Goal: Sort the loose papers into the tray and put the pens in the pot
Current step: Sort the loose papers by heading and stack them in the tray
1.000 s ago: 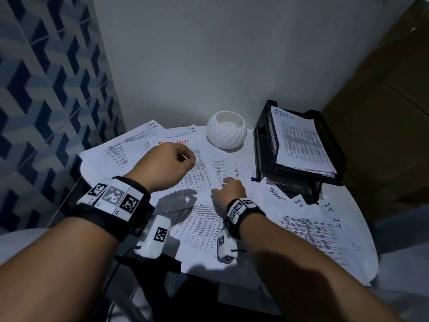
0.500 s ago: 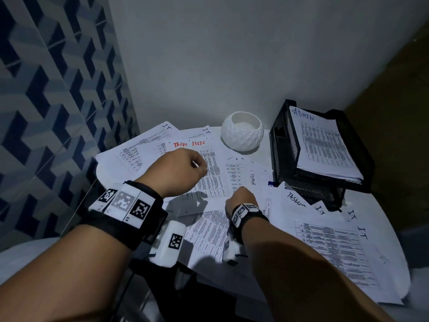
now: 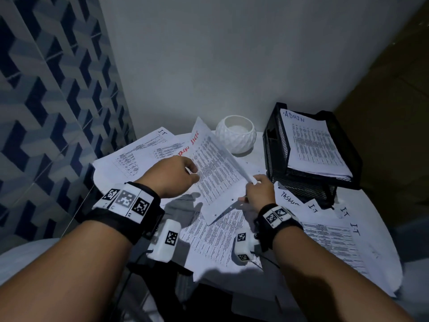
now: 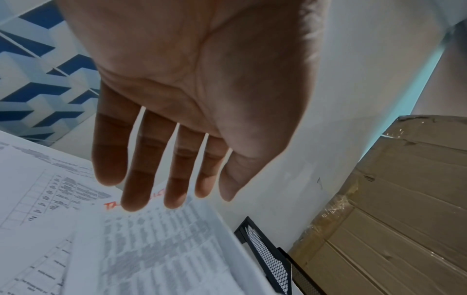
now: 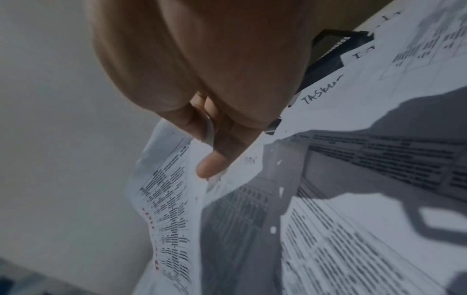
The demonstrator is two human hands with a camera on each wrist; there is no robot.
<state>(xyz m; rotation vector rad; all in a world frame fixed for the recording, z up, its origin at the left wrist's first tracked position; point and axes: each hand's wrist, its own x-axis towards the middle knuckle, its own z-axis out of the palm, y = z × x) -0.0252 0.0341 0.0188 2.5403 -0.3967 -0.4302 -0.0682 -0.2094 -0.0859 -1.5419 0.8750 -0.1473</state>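
Note:
A printed sheet with a red handwritten heading (image 3: 216,173) is lifted off the pile and tilted up on its right side. My right hand (image 3: 257,189) pinches its right edge between thumb and fingers (image 5: 215,159). My left hand (image 3: 183,175) is at the sheet's left edge, its fingers (image 4: 177,179) straight and spread above the page (image 4: 164,239). The white faceted pot (image 3: 235,135) stands behind the sheet by the wall. The black mesh tray (image 3: 271,145) at the right holds a stack headed ADMIN (image 3: 313,147). No pen shows.
Several loose sheets (image 3: 332,242), some marked IT, cover the small round white table (image 3: 257,156). A blue patterned tiled wall (image 3: 46,112) is on the left and a taped cardboard box (image 4: 391,209) on the right. The table's edge is near my forearms.
My right hand has taken hold of the red-headed sheet's right edge and raised it off the pile. My left hand has uncurled from a fist.

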